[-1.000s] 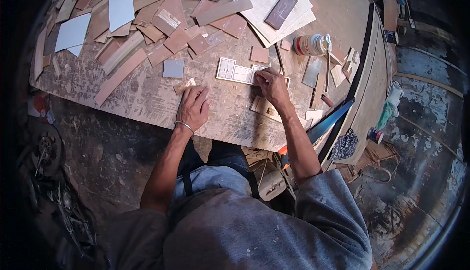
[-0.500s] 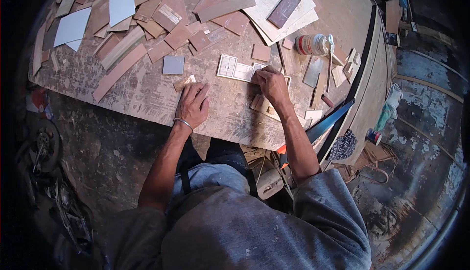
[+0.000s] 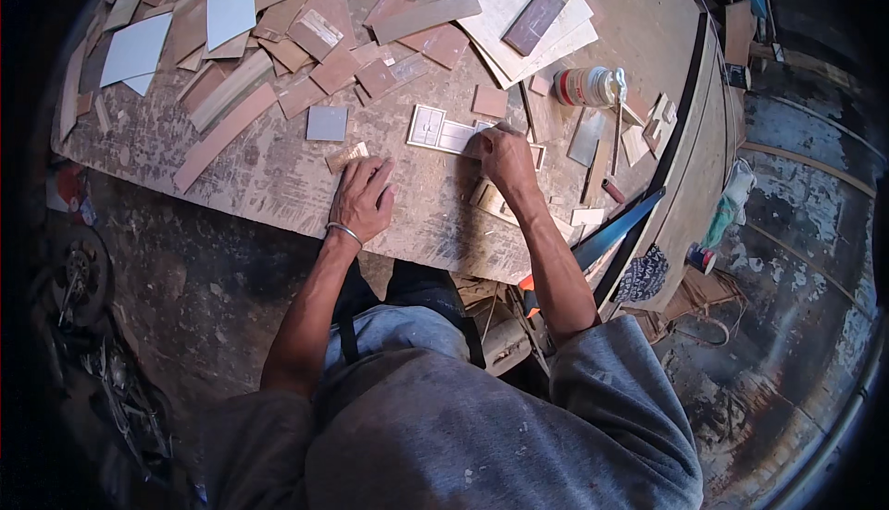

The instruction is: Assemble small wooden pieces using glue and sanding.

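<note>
On the desk, toward the far right, a clear jar is wearing a red-and-white label, and a thin stick is standing or leaning just beside it. By the desk's right edge, a dark piece is displaying rows of white lettering. Nearer the middle, a long, pale framed wooden piece is lying flat, thin raised strips dividing its face into sections; its right part is running beneath the right hand. That hand is curling, thumb and fingers drawing together over the frame, though whether anything is being gripped between the fingertips cannot be told, since the knuckles are covering them. The left hand is resting palm down, its fingers stretching out and spreading slightly, their tips touching a small light-brown wooden piece. Just beyond that, a grey square is lying separately, while a reddish-brown square is lying near the frame's far side. On the near side of the right hand, a wooden block is sitting partly behind the forearm, and farther right a saw is slanting, its blade shining blue.
</note>
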The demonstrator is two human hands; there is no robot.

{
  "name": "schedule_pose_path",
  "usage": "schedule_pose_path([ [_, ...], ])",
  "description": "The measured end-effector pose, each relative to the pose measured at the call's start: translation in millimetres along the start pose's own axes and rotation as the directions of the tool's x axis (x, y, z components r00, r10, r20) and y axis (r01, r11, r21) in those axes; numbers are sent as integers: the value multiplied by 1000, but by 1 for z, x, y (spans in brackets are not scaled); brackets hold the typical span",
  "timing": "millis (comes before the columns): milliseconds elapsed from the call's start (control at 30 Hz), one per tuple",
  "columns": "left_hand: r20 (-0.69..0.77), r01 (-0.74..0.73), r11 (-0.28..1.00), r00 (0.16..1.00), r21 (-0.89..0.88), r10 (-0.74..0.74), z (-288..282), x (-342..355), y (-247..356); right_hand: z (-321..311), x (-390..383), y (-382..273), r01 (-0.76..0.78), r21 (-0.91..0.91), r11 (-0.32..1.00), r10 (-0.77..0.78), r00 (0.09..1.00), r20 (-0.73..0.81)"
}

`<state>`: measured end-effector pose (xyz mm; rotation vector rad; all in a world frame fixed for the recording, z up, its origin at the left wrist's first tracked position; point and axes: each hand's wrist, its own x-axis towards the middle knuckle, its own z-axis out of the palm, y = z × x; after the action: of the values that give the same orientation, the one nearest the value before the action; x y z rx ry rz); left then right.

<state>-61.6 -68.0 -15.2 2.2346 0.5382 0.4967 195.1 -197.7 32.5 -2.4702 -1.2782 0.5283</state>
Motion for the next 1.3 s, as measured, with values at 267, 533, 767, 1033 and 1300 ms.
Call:
schedule_pose_path([
  [267,3,-4,1000,1000,-10,4,-2,0,2,-6,-10,9,-14,294,956,25,999,-34],
  [533,-24,-12,1000,1000,-16,12,3,3,6,16,-49,38,-133,569,811,339,901,-272],
  [767,26,-154,980,988,129,152,30,38,54,25,-54,9,8,372,928,147,911,-385],
  [1033,238,-156,930,968,333,77,66,73,74,39,-62,1,3,351,936,157,890,-427],
  [1300,323,-177,889,946,422,35,71,83,75,40,-61,-3,-12,348,937,168,891,-421],
])
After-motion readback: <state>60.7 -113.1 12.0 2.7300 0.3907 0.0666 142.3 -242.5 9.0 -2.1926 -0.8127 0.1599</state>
